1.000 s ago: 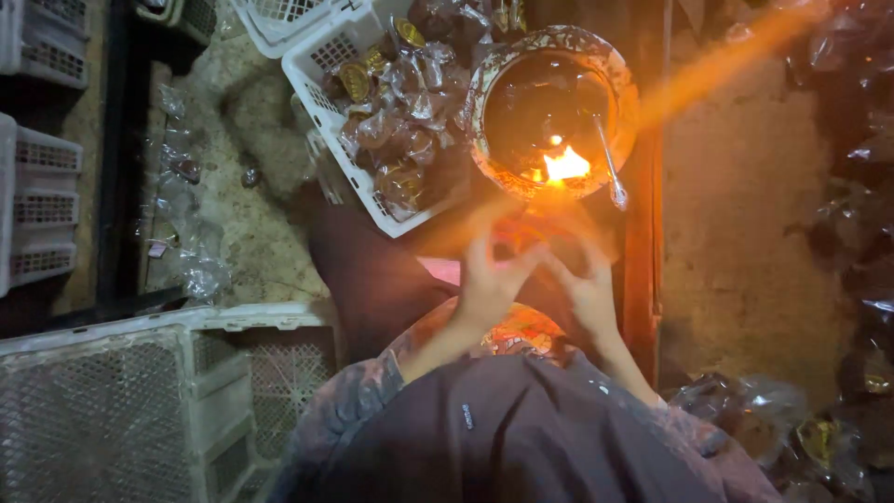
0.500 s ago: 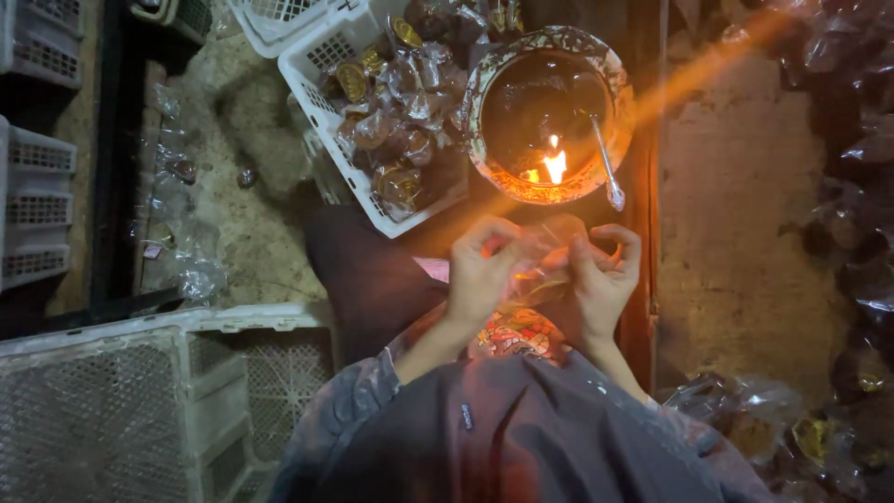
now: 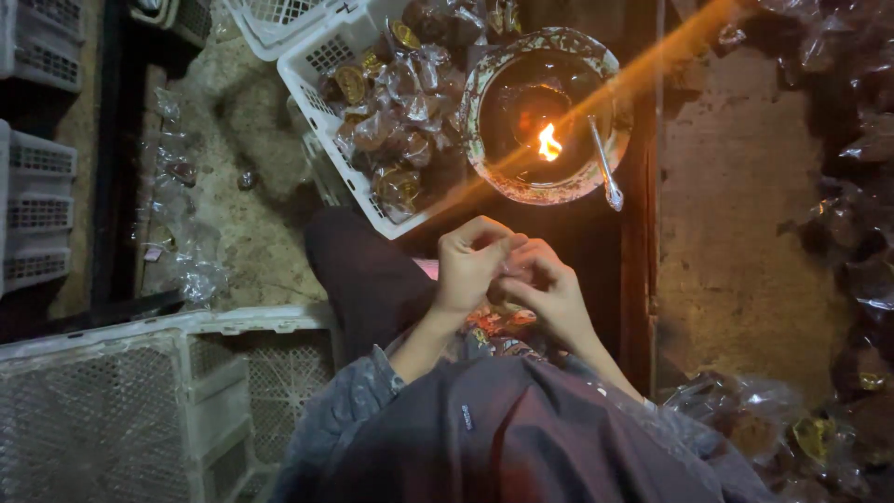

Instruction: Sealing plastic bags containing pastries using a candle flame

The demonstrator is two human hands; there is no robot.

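both hands meet over the lap just below the bowl: left hand (image 3: 468, 265) and right hand (image 3: 547, 296) pinch narrow on something small between the fingertips, likely a clear wrapper, item itself hidden. best kept taut, pinched near the edge, fingers well off the flame (image 3: 549, 144). patterned bowl (image 3: 484, 84) holds dark liquid, the lit flame and a metal spoon (image 3: 603, 163). white plastic crate (image 3: 321, 70) holds wrapped dark sweets (image 3: 391, 102).

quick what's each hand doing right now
Left hand: fingers curled, pinching something small against the right hand; what it is cannot be told.
Right hand: fingers curled at the same spot; grip cannot be told.
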